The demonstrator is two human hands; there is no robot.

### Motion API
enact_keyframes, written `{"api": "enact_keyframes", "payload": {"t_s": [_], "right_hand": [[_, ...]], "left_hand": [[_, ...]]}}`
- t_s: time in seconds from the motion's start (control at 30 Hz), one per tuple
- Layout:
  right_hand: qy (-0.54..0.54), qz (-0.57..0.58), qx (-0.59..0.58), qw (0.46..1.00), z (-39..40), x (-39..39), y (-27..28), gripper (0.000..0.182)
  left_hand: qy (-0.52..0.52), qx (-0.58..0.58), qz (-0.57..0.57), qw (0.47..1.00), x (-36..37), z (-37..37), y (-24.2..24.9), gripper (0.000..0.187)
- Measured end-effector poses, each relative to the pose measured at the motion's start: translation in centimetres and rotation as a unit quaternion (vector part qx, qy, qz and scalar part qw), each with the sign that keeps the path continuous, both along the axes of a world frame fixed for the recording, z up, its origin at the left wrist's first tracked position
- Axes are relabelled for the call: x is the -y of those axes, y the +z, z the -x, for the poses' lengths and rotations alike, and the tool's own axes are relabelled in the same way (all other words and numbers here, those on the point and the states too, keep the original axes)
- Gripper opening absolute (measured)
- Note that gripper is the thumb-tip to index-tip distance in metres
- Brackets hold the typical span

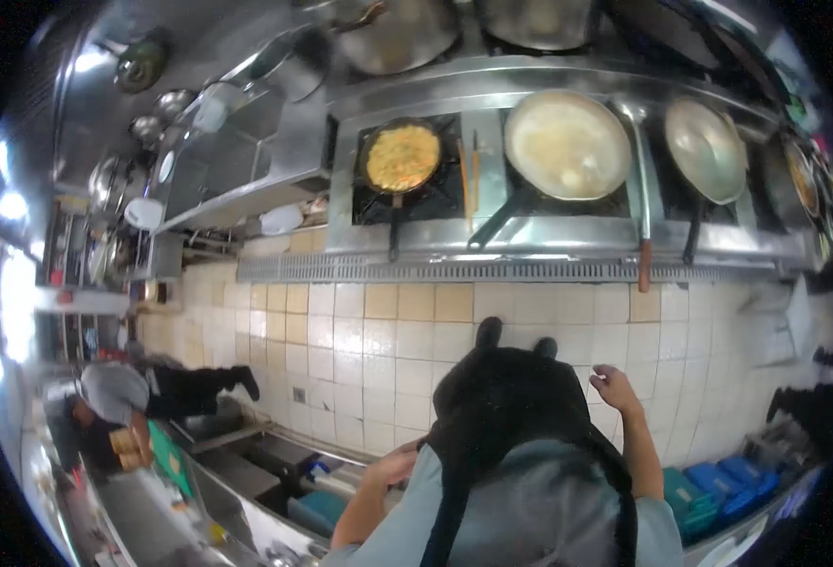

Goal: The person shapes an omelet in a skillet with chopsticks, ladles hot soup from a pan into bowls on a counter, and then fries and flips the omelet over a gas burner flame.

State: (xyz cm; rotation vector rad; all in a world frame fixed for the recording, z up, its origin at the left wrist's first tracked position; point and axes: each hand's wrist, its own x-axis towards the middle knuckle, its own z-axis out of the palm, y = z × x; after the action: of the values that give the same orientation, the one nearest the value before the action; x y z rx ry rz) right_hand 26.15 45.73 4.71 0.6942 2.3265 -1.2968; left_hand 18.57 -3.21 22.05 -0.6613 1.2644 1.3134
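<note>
My left hand [397, 465] rests against the side of my black apron [506, 402], fingers out and fingertips partly hidden. On the other side, my right hand [613, 387] hangs in the air over the tiled floor, fingers loosely bent and a little apart, with nothing visible in it. Neither hand touches the stove [341, 203] in front of me. A dark pan [395, 201] on its left burner holds a yellow, egg-like food [404, 157]. A large pan [567, 142] with pale liquid sits on the middle burner, and a lighter pan [704, 151] stands to the right.
Wooden chopsticks [468, 180] and a long ladle [643, 189] lie between the pans. Pan handles stick out over the stove's front edge. Another person [119, 389] bends over a counter with a green board [169, 458] at the left. Blue bins [719, 480] stand behind at right.
</note>
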Motion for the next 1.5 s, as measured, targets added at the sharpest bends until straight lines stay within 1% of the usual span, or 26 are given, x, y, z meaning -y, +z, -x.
{"api": "enact_keyframes", "payload": {"t_s": [0.07, 0.1, 0.13, 0.2, 0.23, 0.27, 0.33, 0.37, 0.43, 0.47, 0.53, 0.57, 0.67, 0.73, 0.77, 0.87, 0.9, 0.97, 1.0, 1.07, 1.1, 1.2, 1.23, 1.3, 1.43, 1.5], "right_hand": [[0.062, -0.02, -0.054, 0.996, 3.6, 1.1, 0.2, 0.037], [0.07, -0.014, -0.056, 0.996, 4.9, 1.9, 0.3, 0.037], [0.046, 0.029, -0.064, 0.996, 5.9, 2.9, 0.4, 0.038], [0.023, 0.067, -0.076, 0.995, 7.4, 5.2, 0.6, 0.039], [0.006, 0.146, -0.051, 0.988, 8.0, 6.8, 0.5, 0.04], [-0.01, 0.225, -0.024, 0.974, 8.8, 8.5, 0.1, 0.042], [0.029, 0.245, -0.032, 0.969, 10.7, 11.7, -1.5, 0.044], [0.064, 0.266, -0.036, 0.961, 11.3, 13.4, -2.2, 0.045], [0.042, 0.297, 0.002, 0.954, 15.0, 17.0, 1.4, 0.048], [0.017, 0.327, 0.035, 0.944, 17.5, 18.7, 2.8, 0.051], [-0.027, 0.332, 0.008, 0.943, 21.9, 22.0, 3.1, 0.054], [-0.059, 0.339, -0.018, 0.939, 24.2, 23.6, 3.3, 0.057], [-0.147, 0.356, -0.062, 0.921, 30.7, 28.1, 4.6, 0.062], [-0.162, 0.338, -0.074, 0.924, 34.4, 30.5, 5.0, 0.062], [-0.181, 0.324, -0.086, 0.925, 35.5, 31.5, 5.2, 0.062], [-0.232, 0.315, -0.091, 0.916, 38.9, 33.7, 6.9, 0.062], [-0.25, 0.307, -0.089, 0.914, 40.0, 34.1, 6.4, 0.055], [-0.261, 0.338, -0.091, 0.899, 42.1, 35.1, 6.9, 0.049], [-0.266, 0.374, -0.097, 0.883, 43.1, 35.5, 7.3, 0.043], [-0.306, 0.361, -0.091, 0.876, 45.2, 37.0, 8.6, 0.039], [-0.333, 0.353, -0.075, 0.871, 46.0, 37.4, 8.9, 0.034], [-0.319, 0.387, -0.077, 0.861, 46.7, 37.0, 6.8, 0.03], [-0.319, 0.389, -0.079, 0.861, 46.7, 37.0, 6.7, 0.03], [-0.32, 0.451, -0.07, 0.83, 46.5, 37.1, 6.9, 0.026], [-0.331, 0.449, -0.047, 0.829, 45.9, 37.1, 7.7, 0.023], [-0.325, 0.45, -0.046, 0.83, 45.9, 36.9, 8.2, 0.022]], "left_hand": [[-0.017, 0.022, 0.035, 0.999, 4.0, -3.8, -3.1, 0.063], [-0.25, -0.06, 0.152, 0.954, 5.7, -5.0, -3.8, 0.064], [-0.467, -0.135, 0.256, 0.835, 7.9, -6.3, -5.2, 0.064], [-0.443, -0.205, 0.303, 0.818, 18.5, -13.3, -17.0, 0.064], [-0.431, -0.239, 0.326, 0.807, 22.9, -16.1, -21.9, 0.064], [-0.426, -0.241, 0.326, 0.809, 23.4, -16.0, -22.2, 0.064], [-0.13, -0.248, 0.228, 0.932, 24.1, -14.9, -21.7, 0.067], [-0.128, -0.247, 0.226, 0.933, 24.2, -14.0, -21.4, 0.067], [0.088, -0.164, 0.199, 0.962, 23.4, -11.5, -20.4, 0.07], [0.083, -0.16, 0.193, 0.965, 24.0, -10.5, -21.1, 0.07], [-0.082, -0.241, 0.232, 0.939, 27.0, -7.7, -24.1, 0.072], [-0.087, -0.239, 0.222, 0.941, 28.8, -6.3, -25.2, 0.072], [-0.062, -0.249, 0.163, 0.953, 33.9, -4.4, -27.2, 0.069], [-0.044, -0.259, 0.277, 0.924, 38.0, -2.1, -28.6, 0.064], [-0.047, -0.252, 0.272, 0.928, 40.5, -1.2, -28.8, 0.064], [0.05, -0.273, 0.267, 0.923, 47.5, 3.1, -29.5, 0.063], [0.019, -0.271, 0.299, 0.915, 47.3, 5.7, -26.5, 0.063], [-0.044, -0.262, 0.361, 0.894, 44.5, 13.2, -16.3, 0.064], [-0.053, -0.266, 0.355, 0.895, 45.2, 14.1, -16.1, 0.064], [-0.153, -0.283, 0.404, 0.856, 46.7, 15.6, -15.8, 0.062], [-0.173, -0.247, 0.417, 0.858, 45.0, 17.3, -13.0, 0.063], [-0.145, -0.269, 0.401, 0.864, 45.9, 16.8, -13.0, 0.063], [-0.145, -0.27, 0.402, 0.863, 47.1, 15.6, -14.1, 0.063], [-0.033, -0.315, 0.349, 0.882, 50.9, 11.2, -19.2, 0.064], [-0.007, -0.301, 0.344, 0.889, 53.0, 5.1, -23.1, 0.066], [-0.072, -0.23, 0.323, 0.915, 52.5, 3.5, -23.5, 0.064]]}}
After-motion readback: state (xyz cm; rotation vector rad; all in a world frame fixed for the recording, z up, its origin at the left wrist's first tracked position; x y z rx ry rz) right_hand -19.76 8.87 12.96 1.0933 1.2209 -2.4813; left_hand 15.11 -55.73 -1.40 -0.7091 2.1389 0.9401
